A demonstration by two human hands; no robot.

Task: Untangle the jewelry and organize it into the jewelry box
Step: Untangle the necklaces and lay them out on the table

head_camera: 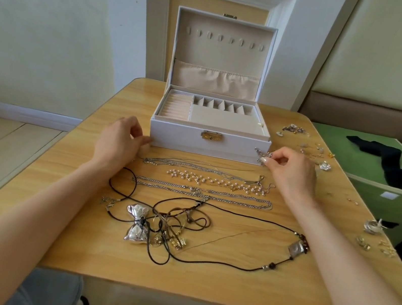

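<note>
Silver trinket point(263, 154) amid pinching right fingers point(274, 159), beside jewelry box point(196, 144) (left fingers point(139, 132) loose)

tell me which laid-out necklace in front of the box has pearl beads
The middle row: the pearl necklace, lying between the thin silver chains and the chunky link chain.

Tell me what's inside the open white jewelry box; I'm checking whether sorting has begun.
No jewelry shows in the white jewelry box: beige ring rolls left, small divided slots behind, a flat beige panel in front. Anything under that panel or in the lid's fabric pocket is hidden.
</note>
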